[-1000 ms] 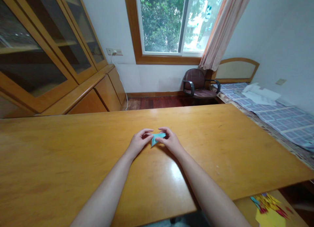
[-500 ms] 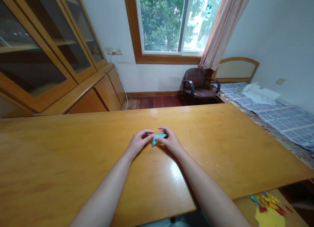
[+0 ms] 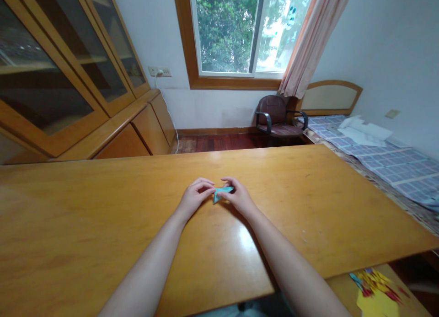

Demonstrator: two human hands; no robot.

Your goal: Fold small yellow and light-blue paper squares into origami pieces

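Observation:
A small piece of folded turquoise paper [image 3: 222,190] is held between my hands, just above the wooden table [image 3: 113,216]. My right hand [image 3: 236,194] pinches it between thumb and fingers from the right. From the other side, my left hand [image 3: 197,193] has its thumb and fingertips closed at the paper's left edge. One pointed corner of the paper hangs down toward me. The fingers hide parts of the folds.
At the lower right, yellow paper [image 3: 377,304] and several colourful folded pieces [image 3: 375,281] lie on a lower surface. Past the table's far edge stands a maroon armchair [image 3: 276,111]. A bed [image 3: 387,152] is on the right, glass-door cabinets [image 3: 85,74] on the left.
My left fingers have lifted and spread slightly at the paper's left edge. The paper's lower corner has shifted a little. My right hand stays in place.

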